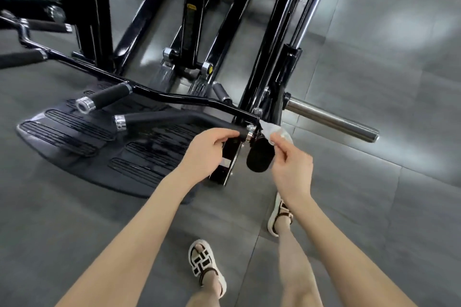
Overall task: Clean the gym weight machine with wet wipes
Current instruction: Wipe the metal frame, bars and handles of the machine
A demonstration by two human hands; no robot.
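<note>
The black gym weight machine [272, 40] fills the upper half of the view, with a curved handlebar [174, 98] carrying several foam grips. My left hand [207, 154] grips the black foam handle [234, 133] beside a chrome collar. My right hand [290, 167] pinches a white wet wipe [277, 132] against the frame joint, just above a round black foam end [260, 157].
A ribbed black footplate [87, 142] lies on the grey floor at left. A chrome weight peg [331, 118] sticks out to the right. My sandalled feet [207, 266] stand on the grey tiles below the hands.
</note>
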